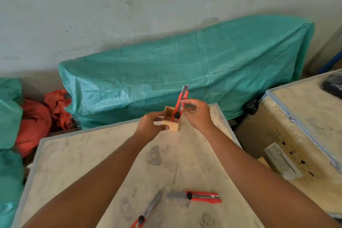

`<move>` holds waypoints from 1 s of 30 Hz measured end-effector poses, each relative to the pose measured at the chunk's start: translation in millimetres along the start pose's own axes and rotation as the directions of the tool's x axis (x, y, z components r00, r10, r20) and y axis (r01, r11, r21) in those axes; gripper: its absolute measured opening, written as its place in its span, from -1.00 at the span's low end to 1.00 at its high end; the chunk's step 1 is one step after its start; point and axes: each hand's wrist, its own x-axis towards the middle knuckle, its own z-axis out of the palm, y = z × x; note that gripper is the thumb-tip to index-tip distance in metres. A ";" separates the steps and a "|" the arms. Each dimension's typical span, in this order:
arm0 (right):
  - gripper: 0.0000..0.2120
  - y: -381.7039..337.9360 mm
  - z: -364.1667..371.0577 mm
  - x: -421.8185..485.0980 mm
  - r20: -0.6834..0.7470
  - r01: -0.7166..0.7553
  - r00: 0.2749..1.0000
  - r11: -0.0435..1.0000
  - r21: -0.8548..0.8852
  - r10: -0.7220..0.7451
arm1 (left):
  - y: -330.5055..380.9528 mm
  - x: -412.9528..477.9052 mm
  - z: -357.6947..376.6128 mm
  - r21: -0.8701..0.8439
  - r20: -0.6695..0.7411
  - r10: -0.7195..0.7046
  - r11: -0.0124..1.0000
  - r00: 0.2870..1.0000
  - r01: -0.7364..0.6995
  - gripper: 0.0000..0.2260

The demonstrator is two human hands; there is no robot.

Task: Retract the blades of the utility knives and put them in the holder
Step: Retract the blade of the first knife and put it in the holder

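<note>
A small wooden holder [174, 126] stands at the far edge of the crate top. My left hand [150, 126] grips its front and left side. A red utility knife [180, 102] stands nearly upright with its lower end inside the holder, and my right hand [197, 112] pinches its body with fingertips. Two more red utility knives lie near me: one [202, 196] with its grey blade pushed out to the left, another [147, 213] at the bottom edge with a long blade out, pointing up and right.
The work surface is a dusty plywood crate top [92, 163] with metal edging. A second crate [299, 135] stands to the right. A green tarp [185, 65] covers a long object behind, with orange cloth [42, 118] at left.
</note>
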 end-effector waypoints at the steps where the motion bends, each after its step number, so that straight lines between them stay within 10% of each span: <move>1: -0.76 7.9 5.8 11.9 -0.006 -0.006 1.000 1.000 -0.015 0.005 | -4.6 14.8 0.5 0.038 0.007 -0.018 0.999 1.000 0.018 -0.39; 10: -0.73 82.6 57.3 56.5 0.010 0.017 1.000 0.987 -0.162 -0.016 | -45.2 106.7 25.4 0.279 0.159 -0.123 0.957 0.980 0.075 -0.05; 16: -0.73 100.2 69.1 64.2 0.023 0.090 0.996 0.962 -0.258 -0.087 | -55.0 121.6 32.5 0.135 0.253 -0.093 0.989 0.963 0.060 -0.32; 30: -0.73 76.7 57.7 13.5 -0.076 0.070 0.994 0.988 -0.137 -0.081 | -51.0 89.9 26.3 0.063 0.172 -0.100 0.994 0.980 0.091 -0.27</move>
